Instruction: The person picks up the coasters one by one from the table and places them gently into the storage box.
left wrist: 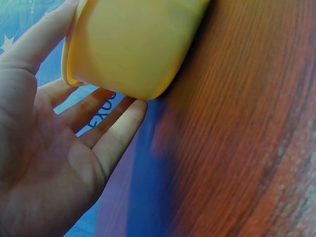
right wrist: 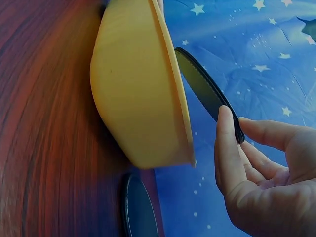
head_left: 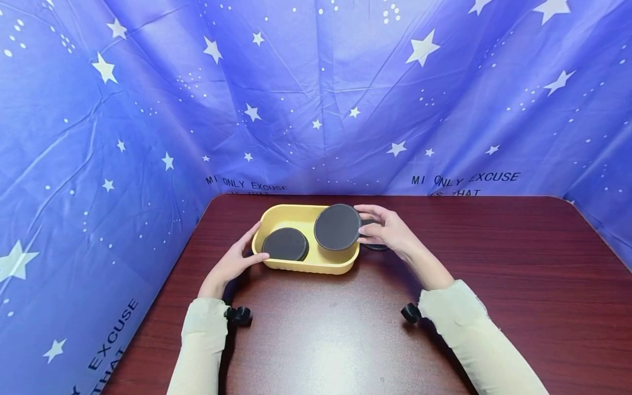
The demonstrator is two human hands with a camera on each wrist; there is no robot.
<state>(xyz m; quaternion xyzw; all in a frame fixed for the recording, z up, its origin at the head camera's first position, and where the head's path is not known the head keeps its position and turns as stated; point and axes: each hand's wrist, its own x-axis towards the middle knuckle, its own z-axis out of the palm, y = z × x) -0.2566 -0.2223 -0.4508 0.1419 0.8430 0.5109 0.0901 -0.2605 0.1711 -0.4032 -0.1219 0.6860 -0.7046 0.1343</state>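
A yellow oblong bin [head_left: 308, 267] stands on the table. My left hand [head_left: 237, 258] grips its left end, thumb over the near rim and fingers along the end wall. Inside, at the left, lies a round black coaster [head_left: 285, 244]; its edge looks thick, and I cannot tell if others lie beneath. My right hand [head_left: 390, 230] pinches a second black coaster [head_left: 338, 227] with stitched edging between thumb and fingers. This coaster is tilted above the bin's right end, as the right wrist view also shows. Another dark coaster [right wrist: 140, 207] lies on the table just right of the bin, partly hidden by my right hand in the head view.
The dark red wood-grain table [head_left: 494, 263] extends on both sides and in front of the bin. A blue curtain [head_left: 321, 99] with white stars hangs behind the table and along its left side. Black wrist mounts [head_left: 239, 315] stick out from both sleeves.
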